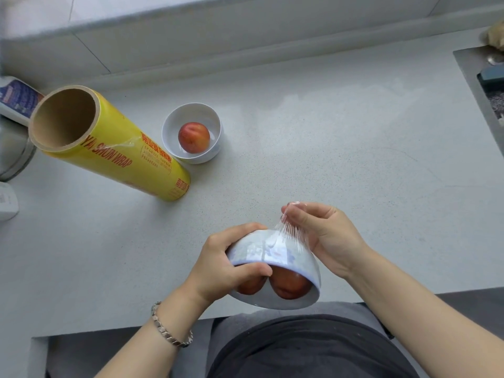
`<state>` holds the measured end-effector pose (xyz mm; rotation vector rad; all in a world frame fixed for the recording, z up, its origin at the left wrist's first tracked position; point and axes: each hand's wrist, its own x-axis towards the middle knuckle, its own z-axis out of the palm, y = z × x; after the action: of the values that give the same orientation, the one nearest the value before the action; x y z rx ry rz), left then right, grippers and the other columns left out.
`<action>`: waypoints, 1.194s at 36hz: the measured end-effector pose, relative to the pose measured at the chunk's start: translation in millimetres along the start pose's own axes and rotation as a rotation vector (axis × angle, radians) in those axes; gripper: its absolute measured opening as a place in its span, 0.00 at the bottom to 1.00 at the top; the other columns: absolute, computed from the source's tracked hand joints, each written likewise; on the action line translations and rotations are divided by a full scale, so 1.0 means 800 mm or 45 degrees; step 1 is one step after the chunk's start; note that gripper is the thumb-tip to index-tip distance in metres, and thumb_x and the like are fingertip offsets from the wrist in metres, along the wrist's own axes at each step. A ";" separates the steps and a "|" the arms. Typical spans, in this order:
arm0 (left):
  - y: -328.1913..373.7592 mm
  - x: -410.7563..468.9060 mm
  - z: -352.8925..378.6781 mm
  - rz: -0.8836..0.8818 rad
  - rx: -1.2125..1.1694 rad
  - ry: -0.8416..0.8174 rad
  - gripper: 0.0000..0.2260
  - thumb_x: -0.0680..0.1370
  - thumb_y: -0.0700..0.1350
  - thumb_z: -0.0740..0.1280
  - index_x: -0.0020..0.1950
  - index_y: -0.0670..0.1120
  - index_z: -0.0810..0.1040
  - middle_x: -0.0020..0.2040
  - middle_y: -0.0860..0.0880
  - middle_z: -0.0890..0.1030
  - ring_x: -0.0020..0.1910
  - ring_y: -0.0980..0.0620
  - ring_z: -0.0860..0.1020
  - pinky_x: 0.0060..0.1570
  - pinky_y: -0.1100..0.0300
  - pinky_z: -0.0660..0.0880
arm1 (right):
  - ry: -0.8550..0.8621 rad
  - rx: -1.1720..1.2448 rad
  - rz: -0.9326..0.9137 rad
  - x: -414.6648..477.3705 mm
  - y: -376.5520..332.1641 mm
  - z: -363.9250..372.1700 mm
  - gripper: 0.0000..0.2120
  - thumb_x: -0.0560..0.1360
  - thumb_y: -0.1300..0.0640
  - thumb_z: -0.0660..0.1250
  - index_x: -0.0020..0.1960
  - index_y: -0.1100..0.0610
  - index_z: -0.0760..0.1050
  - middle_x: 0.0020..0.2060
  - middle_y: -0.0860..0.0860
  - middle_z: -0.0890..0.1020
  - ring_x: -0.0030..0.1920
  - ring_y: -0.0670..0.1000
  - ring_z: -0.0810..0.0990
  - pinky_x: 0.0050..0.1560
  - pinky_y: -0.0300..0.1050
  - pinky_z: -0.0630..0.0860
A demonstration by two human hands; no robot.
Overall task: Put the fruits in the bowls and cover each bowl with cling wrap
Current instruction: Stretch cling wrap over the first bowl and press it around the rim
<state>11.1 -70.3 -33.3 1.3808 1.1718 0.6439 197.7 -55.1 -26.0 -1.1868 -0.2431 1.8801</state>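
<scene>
Your left hand (218,266) grips the tilted bowl (300,264) of fruit (289,289); your right hand (324,236) pinches its cling wrap (283,233).

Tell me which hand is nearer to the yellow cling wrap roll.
Left. The left hand grips the tilted bowl on the side toward the roll; the right hand pinches gathered wrap at the bowl's far side, farther away.

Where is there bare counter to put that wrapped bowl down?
Widest bare counter: between the uncovered bowl and the sink. Also between the cling wrap roll and the left hand. The far left edge, by the roll, is crowded.
</scene>
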 end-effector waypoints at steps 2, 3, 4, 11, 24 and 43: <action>0.002 0.001 0.000 0.018 0.007 -0.009 0.24 0.57 0.72 0.71 0.48 0.65 0.80 0.48 0.61 0.82 0.48 0.60 0.79 0.50 0.66 0.74 | 0.060 -0.007 -0.043 0.000 0.000 0.002 0.06 0.53 0.60 0.74 0.30 0.59 0.82 0.29 0.52 0.82 0.30 0.46 0.81 0.33 0.37 0.78; 0.003 0.001 0.000 0.033 0.011 -0.014 0.23 0.57 0.72 0.71 0.49 0.67 0.79 0.48 0.61 0.81 0.48 0.60 0.79 0.49 0.66 0.74 | 0.101 -0.016 -0.067 0.000 0.000 0.002 0.04 0.55 0.61 0.74 0.30 0.59 0.81 0.29 0.52 0.82 0.30 0.47 0.80 0.33 0.37 0.78; 0.004 0.000 0.000 0.053 0.019 -0.014 0.23 0.57 0.72 0.71 0.50 0.68 0.78 0.48 0.62 0.81 0.47 0.60 0.79 0.49 0.66 0.74 | 0.145 -0.027 -0.084 0.000 0.001 0.002 0.03 0.56 0.62 0.73 0.30 0.59 0.81 0.29 0.52 0.82 0.30 0.47 0.80 0.32 0.38 0.77; 0.007 -0.002 -0.001 0.266 0.172 0.035 0.26 0.62 0.71 0.69 0.54 0.59 0.75 0.54 0.56 0.79 0.49 0.56 0.79 0.50 0.63 0.74 | 0.282 -0.129 -0.016 0.007 0.003 0.009 0.09 0.66 0.67 0.71 0.28 0.59 0.80 0.23 0.53 0.79 0.22 0.45 0.74 0.26 0.35 0.73; 0.007 -0.006 -0.002 0.597 0.211 -0.002 0.28 0.67 0.68 0.68 0.58 0.51 0.73 0.53 0.54 0.79 0.48 0.53 0.79 0.49 0.60 0.75 | 0.044 -0.878 0.381 0.006 -0.001 -0.005 0.06 0.68 0.60 0.74 0.33 0.57 0.78 0.25 0.48 0.78 0.24 0.42 0.74 0.24 0.31 0.70; 0.015 0.006 -0.014 0.482 0.288 0.202 0.32 0.65 0.71 0.67 0.56 0.47 0.75 0.52 0.59 0.79 0.49 0.58 0.78 0.50 0.66 0.73 | -0.471 -1.438 -0.839 -0.039 -0.011 0.001 0.28 0.70 0.40 0.65 0.65 0.54 0.73 0.63 0.44 0.74 0.66 0.38 0.69 0.66 0.30 0.63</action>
<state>5.6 -59.5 -21.1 1.7942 1.1416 0.9227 207.1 -73.2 -0.5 -1.1669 -1.8301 1.2860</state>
